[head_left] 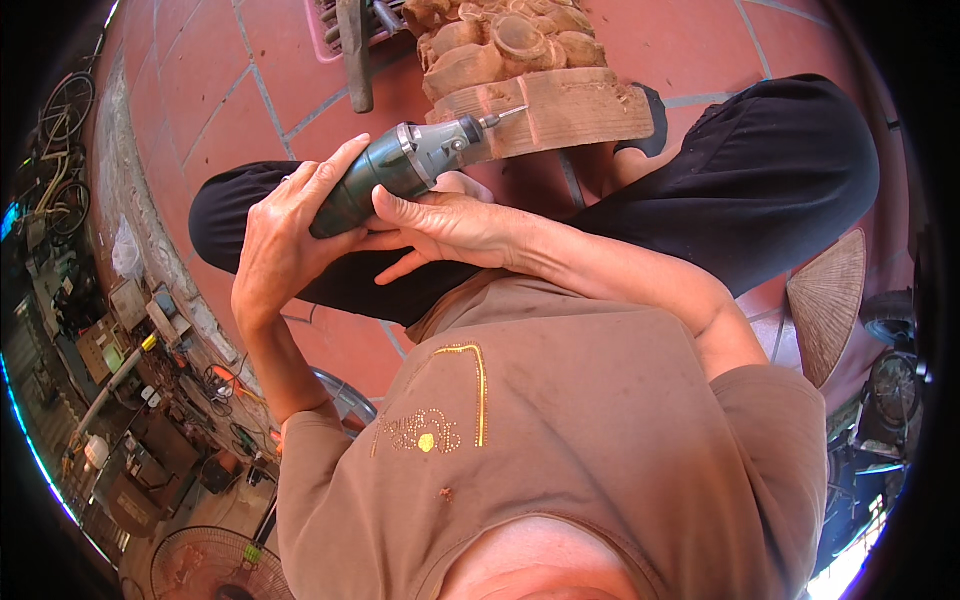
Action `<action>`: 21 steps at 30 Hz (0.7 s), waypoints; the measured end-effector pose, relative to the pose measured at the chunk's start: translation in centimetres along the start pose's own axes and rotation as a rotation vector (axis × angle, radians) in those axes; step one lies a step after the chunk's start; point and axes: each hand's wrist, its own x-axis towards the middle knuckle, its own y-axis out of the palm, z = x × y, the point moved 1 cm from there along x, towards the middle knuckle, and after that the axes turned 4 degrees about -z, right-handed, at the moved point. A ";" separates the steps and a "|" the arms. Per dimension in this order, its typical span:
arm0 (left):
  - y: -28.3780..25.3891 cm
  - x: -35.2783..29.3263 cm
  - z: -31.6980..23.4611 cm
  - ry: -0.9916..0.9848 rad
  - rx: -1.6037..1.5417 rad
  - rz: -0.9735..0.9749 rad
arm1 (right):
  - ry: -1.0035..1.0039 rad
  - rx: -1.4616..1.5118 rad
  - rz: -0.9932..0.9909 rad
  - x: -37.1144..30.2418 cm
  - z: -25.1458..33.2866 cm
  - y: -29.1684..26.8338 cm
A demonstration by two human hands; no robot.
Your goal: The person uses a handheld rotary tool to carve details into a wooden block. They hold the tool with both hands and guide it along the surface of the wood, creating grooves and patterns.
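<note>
My left hand (285,225) is wrapped around the rear of a dark green and silver die grinder (380,175), gripping it from the left. Its thin metal bit (502,116) points right, over or against the pale base of a carved wooden piece (520,50); whether it touches cannot be told. Close under the tool is my right hand (445,225), its fingers apart and its thumb beside the green body. The carving has rounded, clustered shapes above a thick flat block and lies in front of my folded legs.
A hammer-like tool (354,55) leans at a pink basket (322,35) beyond the grinder. A conical hat (830,305) lies on the tiled floor to the right. Along the left are a bicycle (68,130), scattered tools and a fan (215,565).
</note>
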 end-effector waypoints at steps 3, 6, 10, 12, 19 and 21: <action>0.1 0.4 0.2 0.008 -0.003 0.002 | -0.005 0.029 -0.012 0.4 -0.3 -0.6; 0.0 0.5 0.2 -0.008 -0.002 0.001 | -0.019 0.035 -0.059 0.3 0.1 -0.3; 0.0 0.7 0.4 -0.018 0.004 -0.002 | -0.036 0.055 -0.081 0.6 0.4 -0.3; 0.0 0.9 0.4 -0.007 -0.004 -0.020 | -0.039 0.040 -0.061 0.7 0.5 -0.3; 0.1 1.2 0.5 -0.006 0.004 -0.039 | -0.034 -0.010 -0.031 0.9 0.9 -0.5; 0.1 1.2 0.5 -0.023 0.008 -0.033 | -0.033 -0.033 -0.004 0.8 1.2 -0.4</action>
